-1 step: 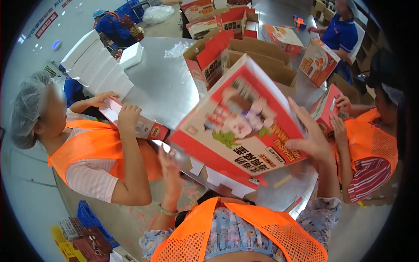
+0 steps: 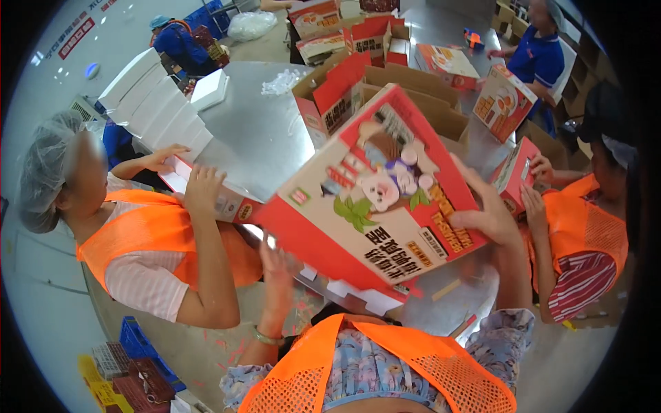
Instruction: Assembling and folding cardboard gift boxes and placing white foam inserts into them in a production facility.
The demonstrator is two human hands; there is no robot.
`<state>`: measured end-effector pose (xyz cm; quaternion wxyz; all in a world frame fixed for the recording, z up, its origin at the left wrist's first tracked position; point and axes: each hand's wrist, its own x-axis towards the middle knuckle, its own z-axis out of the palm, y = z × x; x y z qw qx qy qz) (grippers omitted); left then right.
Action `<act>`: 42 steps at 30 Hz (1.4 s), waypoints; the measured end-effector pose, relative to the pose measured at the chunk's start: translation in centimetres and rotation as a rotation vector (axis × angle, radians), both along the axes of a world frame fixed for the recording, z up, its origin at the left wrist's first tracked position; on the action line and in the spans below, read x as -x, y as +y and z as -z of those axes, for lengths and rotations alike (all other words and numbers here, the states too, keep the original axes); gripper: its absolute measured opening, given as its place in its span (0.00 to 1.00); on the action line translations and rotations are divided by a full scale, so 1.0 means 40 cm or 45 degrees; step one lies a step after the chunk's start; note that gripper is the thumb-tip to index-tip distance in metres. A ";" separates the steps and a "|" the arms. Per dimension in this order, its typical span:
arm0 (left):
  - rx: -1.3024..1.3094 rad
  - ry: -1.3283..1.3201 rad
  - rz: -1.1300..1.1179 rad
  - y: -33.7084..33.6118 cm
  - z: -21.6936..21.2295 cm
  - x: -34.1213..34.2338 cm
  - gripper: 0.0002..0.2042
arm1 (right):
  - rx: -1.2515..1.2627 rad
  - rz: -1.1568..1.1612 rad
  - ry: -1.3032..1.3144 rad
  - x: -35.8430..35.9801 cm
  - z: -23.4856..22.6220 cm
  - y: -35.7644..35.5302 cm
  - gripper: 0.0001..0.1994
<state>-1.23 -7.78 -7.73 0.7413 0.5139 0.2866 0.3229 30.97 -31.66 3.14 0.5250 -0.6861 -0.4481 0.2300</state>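
A red and cream cardboard box (image 2: 382, 196) with a cartoon pig on its broad face is held tilted in front of me. My right hand (image 2: 487, 215) grips its right edge, the thumb across the printed face and the fingers along the side. Beside the lower left corner, my left hand (image 2: 275, 275) has its fingers stretched out and slightly blurred; whether they touch the box I cannot tell. White cut flaps (image 2: 368, 297) stick out along the box's lower edge.
Open cartons (image 2: 413, 103) stand behind the box on the metal table (image 2: 258, 124). Co-workers at left (image 2: 148, 261) and right (image 2: 578, 234) each handle a red box. Stacked white trays (image 2: 155, 103) lean at the far left. Crates (image 2: 138, 372) lie on the floor.
The box has turned a little, its printed face now showing more squarely and its lower left corner shifting left. My right hand keeps its grip; my left hand has moved slightly right and down.
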 end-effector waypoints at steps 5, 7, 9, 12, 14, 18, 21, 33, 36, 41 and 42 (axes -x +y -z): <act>-0.644 -0.195 -0.221 -0.002 -0.124 -0.032 0.42 | -0.115 -0.271 0.957 -0.067 0.203 0.232 0.32; -0.625 -0.016 -0.147 0.027 -0.218 0.016 0.35 | -0.224 -0.322 1.224 -0.056 0.289 0.348 0.26; -0.599 0.165 -0.051 0.036 -0.286 0.015 0.29 | -0.229 -0.494 1.355 -0.046 0.371 0.488 0.24; -0.761 0.137 -0.424 0.123 -0.318 -0.096 0.16 | -0.139 -0.196 1.105 -0.003 0.467 0.720 0.26; -0.752 0.049 -0.344 0.210 -0.311 -0.199 0.14 | 0.199 0.155 0.528 -0.118 0.621 0.806 0.27; -0.808 0.226 -0.435 0.470 -0.154 -0.277 0.11 | 0.762 0.369 -0.102 0.015 0.593 0.842 0.30; -1.070 0.475 -0.484 0.553 -0.083 -0.397 0.12 | 0.636 0.654 -0.581 0.054 0.707 0.888 0.26; -1.508 0.947 -0.303 0.715 -0.127 -0.570 0.20 | -0.343 0.476 0.462 0.038 0.749 0.839 0.07; -1.946 1.190 -0.554 0.627 -0.174 -0.557 0.22 | -0.406 0.297 0.833 0.064 0.520 0.613 0.10; -2.129 0.282 -0.472 0.354 -0.083 -0.508 0.18 | -0.289 0.396 0.677 0.121 0.422 0.367 0.14; -2.028 0.100 -0.284 0.313 -0.037 -0.444 0.18 | -0.278 0.384 0.622 0.144 0.382 0.357 0.14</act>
